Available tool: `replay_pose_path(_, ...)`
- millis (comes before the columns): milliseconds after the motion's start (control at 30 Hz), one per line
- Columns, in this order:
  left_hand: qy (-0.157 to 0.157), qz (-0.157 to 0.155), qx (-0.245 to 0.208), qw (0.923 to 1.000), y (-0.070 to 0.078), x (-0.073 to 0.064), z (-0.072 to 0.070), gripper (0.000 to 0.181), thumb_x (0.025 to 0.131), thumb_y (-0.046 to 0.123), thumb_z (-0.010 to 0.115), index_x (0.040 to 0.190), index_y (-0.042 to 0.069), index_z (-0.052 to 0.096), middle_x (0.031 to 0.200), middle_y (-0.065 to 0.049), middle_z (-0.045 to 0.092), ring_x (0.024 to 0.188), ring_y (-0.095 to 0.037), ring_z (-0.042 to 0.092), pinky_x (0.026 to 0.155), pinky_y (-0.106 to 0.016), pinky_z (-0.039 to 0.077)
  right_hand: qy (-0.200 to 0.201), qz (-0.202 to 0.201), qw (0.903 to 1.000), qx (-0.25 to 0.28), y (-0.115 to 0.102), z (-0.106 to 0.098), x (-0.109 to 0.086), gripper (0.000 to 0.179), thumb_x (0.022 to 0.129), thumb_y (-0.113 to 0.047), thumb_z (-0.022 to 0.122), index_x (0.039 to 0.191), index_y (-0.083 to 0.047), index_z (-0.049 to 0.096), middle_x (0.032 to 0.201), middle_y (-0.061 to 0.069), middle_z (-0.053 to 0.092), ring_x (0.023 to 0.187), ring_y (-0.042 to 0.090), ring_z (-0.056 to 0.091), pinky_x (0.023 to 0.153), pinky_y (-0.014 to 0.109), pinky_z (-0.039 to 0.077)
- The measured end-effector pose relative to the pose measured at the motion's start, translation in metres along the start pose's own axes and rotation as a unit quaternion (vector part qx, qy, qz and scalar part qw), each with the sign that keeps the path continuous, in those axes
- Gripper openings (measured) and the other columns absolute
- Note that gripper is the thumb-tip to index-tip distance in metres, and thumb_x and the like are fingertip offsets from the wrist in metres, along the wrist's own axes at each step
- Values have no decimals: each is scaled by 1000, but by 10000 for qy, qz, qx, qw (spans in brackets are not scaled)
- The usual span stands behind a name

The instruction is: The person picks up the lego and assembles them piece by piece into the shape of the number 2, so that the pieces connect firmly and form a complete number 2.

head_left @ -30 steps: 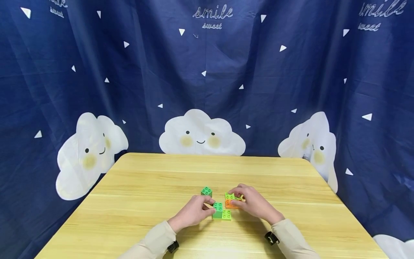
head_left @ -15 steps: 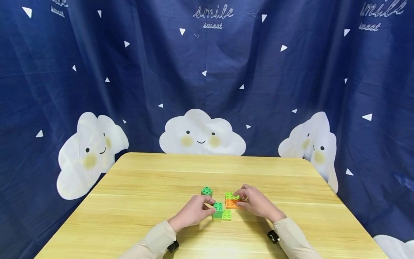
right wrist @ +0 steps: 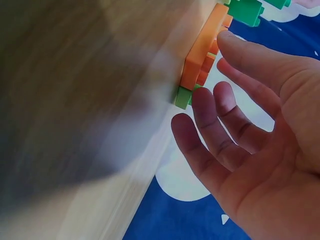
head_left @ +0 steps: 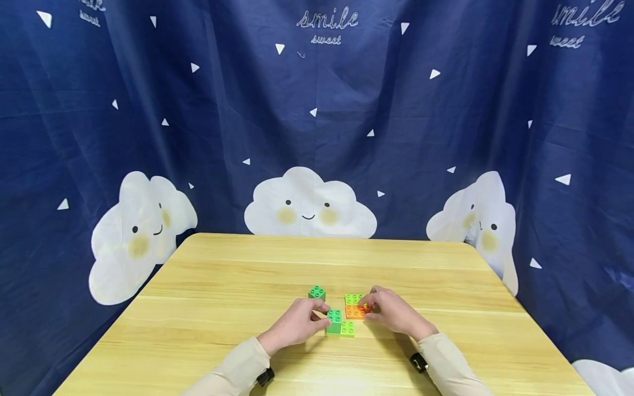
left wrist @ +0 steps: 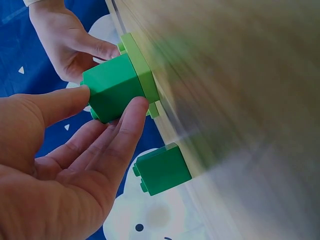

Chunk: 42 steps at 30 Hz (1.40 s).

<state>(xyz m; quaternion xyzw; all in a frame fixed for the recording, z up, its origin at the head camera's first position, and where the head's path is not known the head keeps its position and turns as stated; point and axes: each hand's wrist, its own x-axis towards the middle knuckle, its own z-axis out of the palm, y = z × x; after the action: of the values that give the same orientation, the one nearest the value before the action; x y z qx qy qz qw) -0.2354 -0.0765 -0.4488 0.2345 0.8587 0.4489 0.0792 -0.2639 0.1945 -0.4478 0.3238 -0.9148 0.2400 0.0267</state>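
Note:
My left hand [head_left: 300,321] holds a green block [left wrist: 112,85], thumb by its studded top and fingers along its side. That block sits on one end of a lime-green building plate [head_left: 348,328], whose other studs show. To the right, my right hand [head_left: 396,311] is at an orange building plate [right wrist: 202,50], fingers loosely bent and thumb apart from them. The fingertips overlap the orange studs in the head view. Just beyond the orange plate lies another lime-green plate [head_left: 353,298], partly behind the fingers.
A second green block [head_left: 317,292] stands alone on the wooden table [head_left: 238,275], beyond my left hand. Behind the table hangs a dark blue curtain [head_left: 317,143] with white clouds and triangles. Both wrists wear a small black device.
My right hand has drawn back a little to the right and toward me, uncovering more of the lime-green and orange plates. The left hand and the green block have stayed in place.

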Motion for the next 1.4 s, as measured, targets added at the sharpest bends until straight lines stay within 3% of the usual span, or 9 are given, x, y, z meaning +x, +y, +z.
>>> replay_pose_path(267,1,-4,-35,10000,-1,0,0,28,94,13,74,118,-1,70,116,-14,71,89,-17,71,73,-23,59,-29,-170,9998,-25,-2,-1,-1,27,85,-4,81,111,0,76,88,2,61,74,9,49,64,22,45)
replay_pose_path(667,-43,26,-2,10000,-2,0,-1,28,95,15,73,119,0,70,117,-13,71,90,-17,71,74,-24,59,-107,75,9998,-115,-4,-1,-4,31,81,-6,85,110,-3,74,93,2,63,84,16,59,76,33,54)
replay_pose_path(933,-40,3,-48,10000,0,0,-1,30,94,15,74,119,-1,69,118,-14,70,91,-18,71,75,-26,60,-234,219,9995,-32,-3,-3,-4,32,80,-6,85,110,-3,73,91,2,62,81,16,54,71,30,49)
replay_pose_path(1400,-49,-112,-162,9998,-1,0,0,33,95,15,73,123,-1,68,120,-14,69,92,-17,71,74,-25,60,-393,471,9981,-61,-4,-4,-5,36,77,-4,86,111,-2,73,90,1,64,81,15,54,73,33,49)
